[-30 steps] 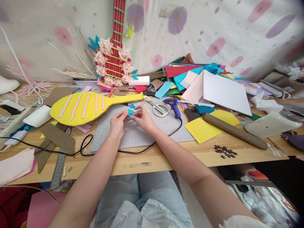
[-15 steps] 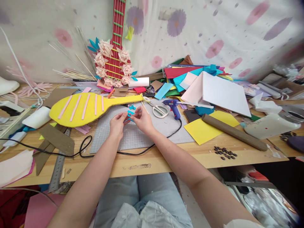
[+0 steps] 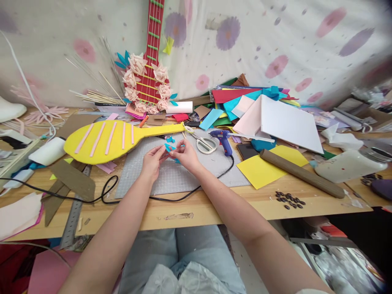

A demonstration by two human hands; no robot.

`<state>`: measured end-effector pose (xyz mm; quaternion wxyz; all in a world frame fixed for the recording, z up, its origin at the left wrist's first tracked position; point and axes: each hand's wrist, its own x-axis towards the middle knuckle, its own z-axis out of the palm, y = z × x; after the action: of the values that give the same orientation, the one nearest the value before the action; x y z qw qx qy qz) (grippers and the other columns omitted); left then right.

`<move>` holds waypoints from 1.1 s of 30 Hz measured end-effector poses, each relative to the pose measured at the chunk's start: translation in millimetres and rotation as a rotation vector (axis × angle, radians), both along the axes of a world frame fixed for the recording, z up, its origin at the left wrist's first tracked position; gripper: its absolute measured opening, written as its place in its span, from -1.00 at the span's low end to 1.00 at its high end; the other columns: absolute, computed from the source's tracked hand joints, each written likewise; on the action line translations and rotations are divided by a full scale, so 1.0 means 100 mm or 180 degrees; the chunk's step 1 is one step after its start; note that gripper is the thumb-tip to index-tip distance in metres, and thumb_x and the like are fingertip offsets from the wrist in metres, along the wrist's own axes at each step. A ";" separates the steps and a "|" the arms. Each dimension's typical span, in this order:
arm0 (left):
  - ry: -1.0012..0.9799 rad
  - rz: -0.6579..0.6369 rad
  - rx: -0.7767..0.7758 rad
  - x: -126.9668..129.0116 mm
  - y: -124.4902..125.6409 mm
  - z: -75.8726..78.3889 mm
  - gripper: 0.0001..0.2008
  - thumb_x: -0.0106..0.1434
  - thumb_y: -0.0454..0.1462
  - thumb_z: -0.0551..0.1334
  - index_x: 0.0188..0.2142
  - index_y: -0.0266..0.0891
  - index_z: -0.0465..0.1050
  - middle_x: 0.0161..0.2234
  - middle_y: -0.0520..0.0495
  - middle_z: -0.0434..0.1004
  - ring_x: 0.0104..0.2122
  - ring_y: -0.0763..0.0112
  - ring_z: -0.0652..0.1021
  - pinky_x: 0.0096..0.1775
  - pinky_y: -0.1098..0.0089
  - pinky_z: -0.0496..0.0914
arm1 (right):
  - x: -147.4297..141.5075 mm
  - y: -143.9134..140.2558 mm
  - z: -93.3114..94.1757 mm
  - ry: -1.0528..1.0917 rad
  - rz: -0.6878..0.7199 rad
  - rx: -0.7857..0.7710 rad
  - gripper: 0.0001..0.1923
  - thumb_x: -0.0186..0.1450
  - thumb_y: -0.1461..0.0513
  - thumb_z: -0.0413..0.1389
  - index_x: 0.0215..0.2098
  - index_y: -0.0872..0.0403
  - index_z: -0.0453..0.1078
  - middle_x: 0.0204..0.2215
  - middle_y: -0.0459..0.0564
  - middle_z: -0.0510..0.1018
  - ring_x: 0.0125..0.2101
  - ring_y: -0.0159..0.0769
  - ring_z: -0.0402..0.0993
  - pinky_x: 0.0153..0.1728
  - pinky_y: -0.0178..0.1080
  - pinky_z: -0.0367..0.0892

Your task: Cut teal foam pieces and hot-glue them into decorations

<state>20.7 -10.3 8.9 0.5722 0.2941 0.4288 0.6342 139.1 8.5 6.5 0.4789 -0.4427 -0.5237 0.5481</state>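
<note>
Between my hands is a small blue paper piece [image 3: 169, 148], pinched at its two sides above the grey cutting mat [image 3: 171, 179]. My left hand [image 3: 152, 161] closes its thumb and fingers on the left end. On the other end, the fingers of my right hand [image 3: 186, 156] are pressed together. More blue scraps [image 3: 170, 139] lie on the mat just beyond my fingers. A yellow paddle-shaped body with a neck [image 3: 104, 141], crossed by pink strips, lies to the left. White-handled scissors [image 3: 206, 145] and a blue glue gun [image 3: 225, 142] rest to the right of my hands.
A red toy guitar [image 3: 150, 81] trimmed with pink paper flowers stands at the back. Coloured sheets [image 3: 235, 96] and a white board [image 3: 289, 122] pile up back right. A brown roll [image 3: 301, 173], black beads [image 3: 290, 199] and a black cord [image 3: 183, 199] lie nearer the front.
The blue piece has turned slightly between my fingertips, and my right fingers have shifted a little. Both hands stay in nearly the same place; the view has moved slightly.
</note>
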 end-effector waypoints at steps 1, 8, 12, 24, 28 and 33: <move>0.0052 0.0076 0.0018 0.01 0.00 -0.01 -0.73 -0.20 -0.23 0.40 -0.46 -0.29 0.49 -0.46 -0.06 0.57 -0.41 0.39 0.55 -0.22 0.32 0.42 | -0.01 0.00 -0.01 0.0089 0.0062 -0.0039 -0.61 -0.03 0.26 0.21 -0.41 0.01 0.04 -0.63 -0.30 0.42 -0.57 -0.43 0.45 -0.39 -0.24 0.42; 0.0253 0.0737 -0.0038 -0.02 0.06 -0.07 -0.72 -0.17 -0.19 0.39 -0.46 -0.30 0.45 -0.48 -0.03 0.53 -0.37 0.39 0.54 -0.20 0.30 0.41 | 0.26 0.02 0.12 -0.0484 0.0270 0.0060 -0.66 0.02 0.12 0.22 -0.37 0.05 0.17 -0.68 -0.24 0.40 -0.60 -0.43 0.41 -0.50 -0.31 0.37; 0.0231 0.0646 -0.0067 -0.05 0.06 -0.08 -0.72 -0.13 -0.18 0.37 -0.43 -0.29 0.44 -0.43 -0.06 0.53 -0.32 0.38 0.53 -0.21 0.30 0.42 | 0.95 -0.08 0.46 -0.1589 0.0406 0.0095 -0.70 0.06 0.05 0.18 -0.46 0.10 0.28 -0.58 -0.10 0.46 -0.54 -0.42 0.41 -0.47 -0.32 0.34; 0.0140 0.0405 0.0196 -0.01 0.07 -0.10 -0.72 -0.13 -0.17 0.38 -0.47 -0.27 0.39 -0.50 0.04 0.47 -0.45 0.51 0.49 -0.23 0.38 0.38 | 1.70 0.22 0.18 -0.3502 -0.1325 0.0127 -0.50 0.05 -0.07 0.12 -0.27 0.18 0.37 -0.28 0.20 0.49 -0.24 -0.09 0.42 -0.23 -0.13 0.28; 0.0247 0.0382 0.0162 -0.02 0.06 -0.11 -0.66 -0.20 -0.15 0.41 -0.46 -0.31 0.41 -0.51 0.01 0.50 -0.49 0.50 0.49 -0.27 0.36 0.40 | 1.59 0.33 0.01 -0.3228 -0.1529 -0.0007 -0.53 0.13 0.00 0.07 -0.21 0.23 0.39 -0.25 0.25 0.51 -0.18 -0.07 0.43 -0.18 -0.13 0.27; 0.0467 0.0495 0.0201 -0.02 0.08 -0.14 -0.63 -0.22 -0.13 0.40 -0.46 -0.33 0.43 -0.53 0.00 0.50 -0.54 0.49 0.49 -0.32 0.35 0.42 | 1.42 0.18 0.13 -0.1780 -0.1525 0.0294 -0.52 0.09 -0.06 0.08 -0.25 0.18 0.40 -0.38 0.10 0.52 -0.42 -0.26 0.45 -0.37 -0.22 0.32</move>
<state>18.4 -2.0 -4.7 0.4788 0.3235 0.4709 0.6666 281.1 26.3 19.6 0.4515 -0.6634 -0.5399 0.2541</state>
